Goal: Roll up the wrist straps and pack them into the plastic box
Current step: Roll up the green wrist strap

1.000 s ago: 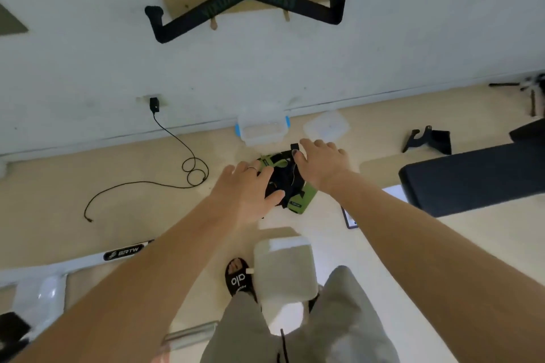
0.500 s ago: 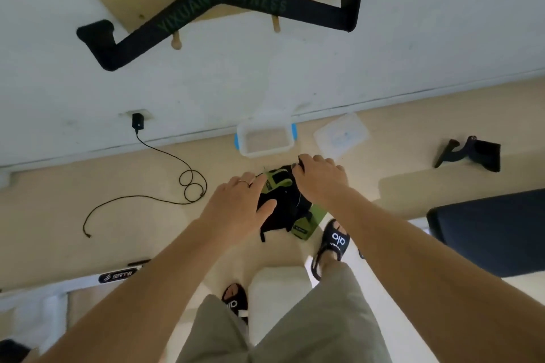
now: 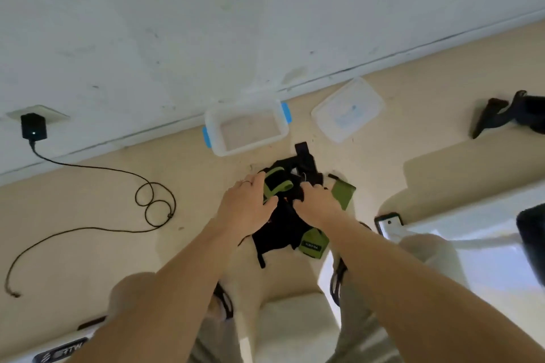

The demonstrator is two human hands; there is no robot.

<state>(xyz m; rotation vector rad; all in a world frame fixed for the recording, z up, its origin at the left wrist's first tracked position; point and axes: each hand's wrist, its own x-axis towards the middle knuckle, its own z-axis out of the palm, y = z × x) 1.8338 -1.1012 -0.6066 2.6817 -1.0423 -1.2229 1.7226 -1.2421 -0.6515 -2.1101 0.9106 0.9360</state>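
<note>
A tangled bundle of black and green wrist straps (image 3: 283, 230) hangs low over the beige floor, held between both hands. My left hand (image 3: 246, 206) grips a green padded part at the bundle's upper left. My right hand (image 3: 317, 203) grips the black webbing at its upper right. A green labelled pad dangles at the bottom right and a black strap end sticks up at the top. The clear plastic box (image 3: 246, 130) with blue clips lies open on the floor by the wall, just beyond the straps. Its lid (image 3: 348, 109) lies to the right of it.
A black charger (image 3: 33, 127) sits in a wall socket at left, its cable (image 3: 153, 200) looping over the floor. A black handle (image 3: 507, 115) lies at the far right. A dark padded bench edge (image 3: 530, 242) shows at right, and a white cushion (image 3: 295, 324) lies between my legs.
The view has dropped closer to the floor, and the pegboard bar has left the frame. The bundle now sits nearer the box, with both hands still on it.
</note>
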